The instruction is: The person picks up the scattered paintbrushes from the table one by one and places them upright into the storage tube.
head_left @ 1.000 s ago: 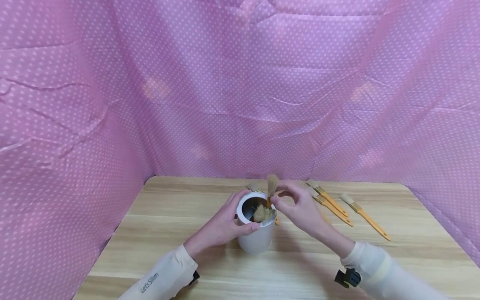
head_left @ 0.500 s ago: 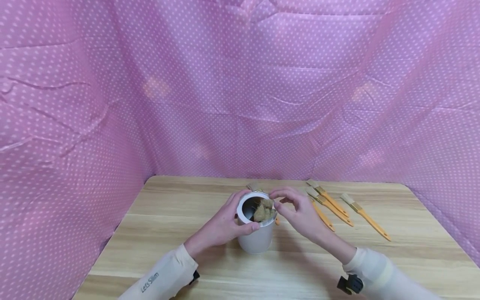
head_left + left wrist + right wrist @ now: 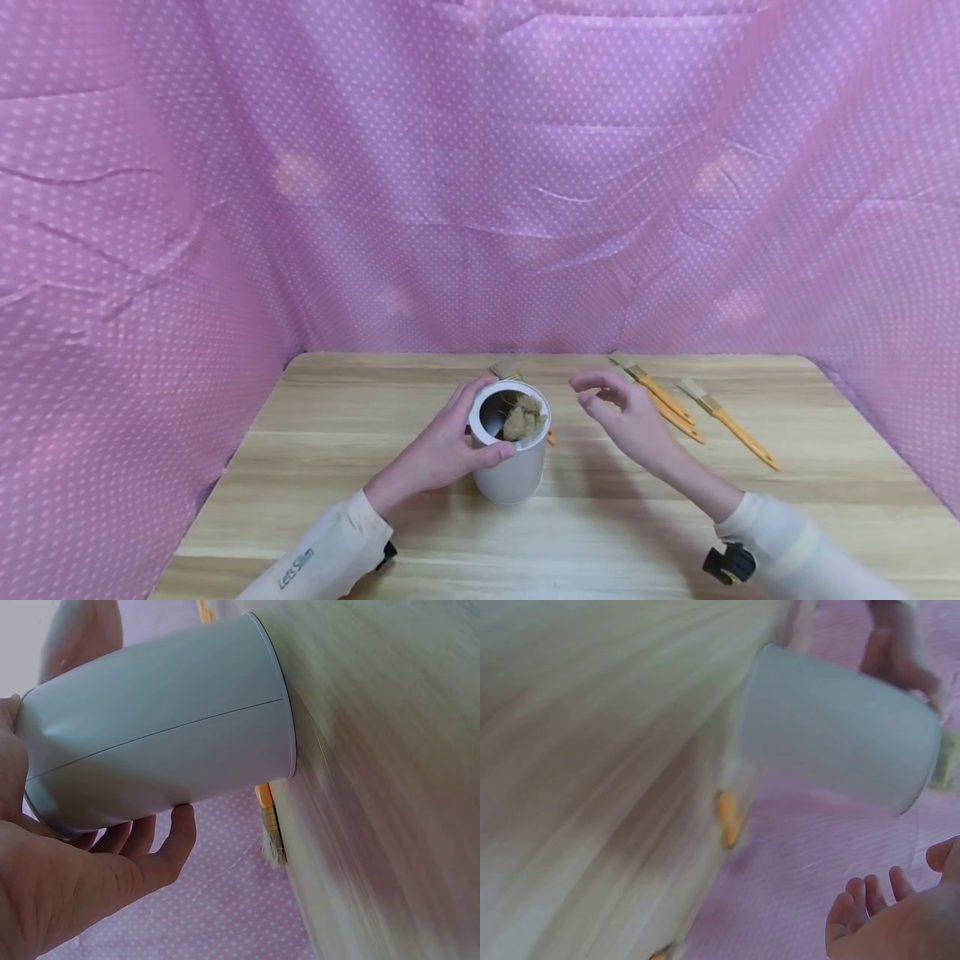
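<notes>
A white cylindrical canister (image 3: 510, 482) stands on the wooden table, with tan brush bristles (image 3: 522, 419) bunched at the right of its opening. My left hand (image 3: 438, 454) grips the canister near its rim, thumb in front and fingers around the far side. To the right, apart from the canister, my right hand (image 3: 633, 423) hovers with loosely bent fingers and nothing between them. In the right wrist view the fingers of that hand (image 3: 900, 922) are spread below the canister (image 3: 840, 727). The brushes' handles inside the canister are hidden.
Paintbrushes with orange handles lie on the table at the right, one of them (image 3: 738, 433) separate from a crossed pair (image 3: 663, 396). Another paintbrush (image 3: 506, 370) lies behind the canister, partly hidden. A pink dotted curtain (image 3: 450, 208) surrounds the wooden table (image 3: 315, 467).
My right hand let go of a paintbrush, which dropped into the canister beside the other bristles. It then drew away to the right. My left hand kept its grip on the canister.
</notes>
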A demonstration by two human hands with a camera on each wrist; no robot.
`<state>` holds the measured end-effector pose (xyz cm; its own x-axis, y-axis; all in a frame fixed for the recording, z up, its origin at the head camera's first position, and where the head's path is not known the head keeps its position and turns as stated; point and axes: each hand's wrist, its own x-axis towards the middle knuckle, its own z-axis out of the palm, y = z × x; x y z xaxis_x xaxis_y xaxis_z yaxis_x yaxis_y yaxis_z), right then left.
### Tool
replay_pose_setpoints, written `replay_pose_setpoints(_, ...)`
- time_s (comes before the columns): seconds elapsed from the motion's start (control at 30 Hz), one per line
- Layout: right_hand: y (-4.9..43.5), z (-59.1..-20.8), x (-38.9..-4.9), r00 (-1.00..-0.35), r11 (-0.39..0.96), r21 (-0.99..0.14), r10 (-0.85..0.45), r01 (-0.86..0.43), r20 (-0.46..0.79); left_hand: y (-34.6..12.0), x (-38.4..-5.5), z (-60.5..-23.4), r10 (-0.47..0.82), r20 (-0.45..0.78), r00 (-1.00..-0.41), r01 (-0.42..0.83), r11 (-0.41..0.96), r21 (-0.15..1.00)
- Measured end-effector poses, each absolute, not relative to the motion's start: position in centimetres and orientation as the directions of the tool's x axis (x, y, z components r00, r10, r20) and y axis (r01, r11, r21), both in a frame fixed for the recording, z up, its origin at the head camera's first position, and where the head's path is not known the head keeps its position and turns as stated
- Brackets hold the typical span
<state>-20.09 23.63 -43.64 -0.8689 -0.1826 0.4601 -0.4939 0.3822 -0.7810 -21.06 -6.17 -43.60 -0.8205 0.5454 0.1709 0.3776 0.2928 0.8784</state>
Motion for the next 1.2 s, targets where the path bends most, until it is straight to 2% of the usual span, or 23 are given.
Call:
replay_pose_setpoints(0.27,28.2,-45.6,-20.6,-0.844,0.576,-0.641,-0.182,-0.507,0.504,-6.1,-21.1,-43.5,0.539,0.167,-0.826,0.381,0.315,0.869)
replay_pose_setpoints(0.67,36.3,-47.9,-21.5,-0.893,0.744,-0.595,-0.003,-0.303,0.451,-6.1,-21.1,-43.6,0.540,0.175,-0.823,0.387,0.309,0.869)
replay_pose_setpoints(0.93,40.1,-48.7,-21.7,-0.955,0.817,-0.563,0.054,-0.125,0.292,-6.1,-21.0,-43.7,0.537,0.183,-0.824,0.390,0.302,0.870)
replay_pose_setpoints(1.2,41.6,-49.6,-22.1,-0.979,0.870,-0.490,0.059,-0.045,0.195,-6.0,-20.9,-43.6,0.539,0.174,-0.824,0.378,0.295,0.878)
